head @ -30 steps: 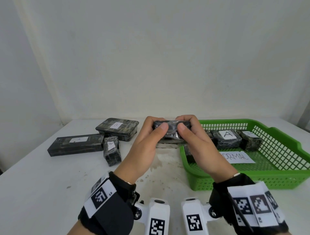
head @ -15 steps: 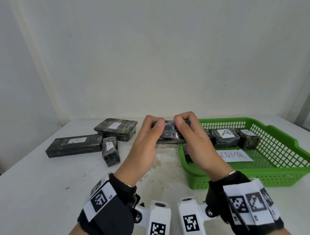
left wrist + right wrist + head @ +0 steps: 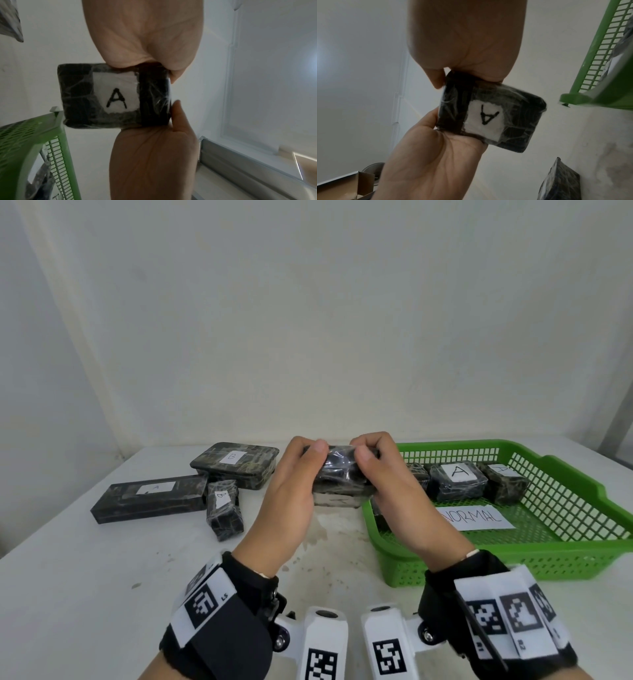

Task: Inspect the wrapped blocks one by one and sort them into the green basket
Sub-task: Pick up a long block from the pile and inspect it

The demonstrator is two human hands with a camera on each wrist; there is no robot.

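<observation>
A black wrapped block [image 3: 339, 474] hangs above the table just left of the green basket [image 3: 513, 559]. My left hand [image 3: 315, 470] grips its left end and my right hand [image 3: 363, 467] grips its right end, thumbs on top. Its underside carries a white label marked A, which shows on the wrapped block [image 3: 113, 97] in the left wrist view and again on the wrapped block [image 3: 489, 116] in the right wrist view. Inside the basket lie a block marked A [image 3: 457, 479], another block [image 3: 503, 484] and one partly hidden behind my right hand.
On the white table to the left lie a long block marked A [image 3: 150, 498], a flat block marked B [image 3: 236, 465] and a small block [image 3: 224, 508]. A paper reading NORMAL [image 3: 474, 517] lies in the basket. The wall stands close behind.
Both hands keep hold of the block and have shifted their thumbs slightly on its top. The block stays in nearly the same place above the table.
</observation>
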